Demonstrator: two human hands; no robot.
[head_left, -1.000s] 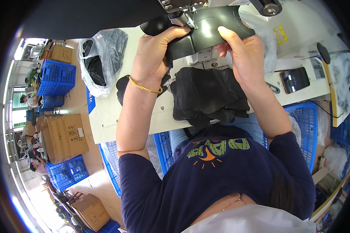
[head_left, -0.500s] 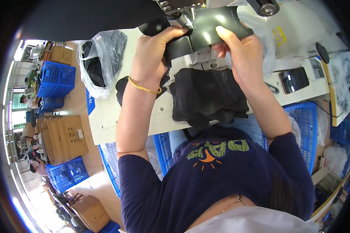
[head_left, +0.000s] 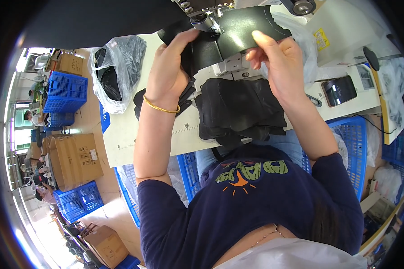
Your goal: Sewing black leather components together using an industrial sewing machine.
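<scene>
A glossy black leather-like piece lies under the needle and presser foot of a sewing machine. A seam line runs down it just below the foot. My left hand, with a gold bangle at the wrist, grips the left part of the piece, thumb on top beside the foot. On the right, my right hand pinches the lower right edge between thumb and curled fingers. Below both hands a stack of black cut pieces rests on the white sewing table. More black pieces lie partly hidden behind my left wrist.
A clear plastic bag with black pieces sits at the table's left. On the right lie a phone and a small metal tool. Blue crates stand below the table; cardboard boxes are on the floor at left.
My left hand has slid slightly left and its thumb has drawn back from the presser foot. The right hand keeps nearly the same place on the black piece.
</scene>
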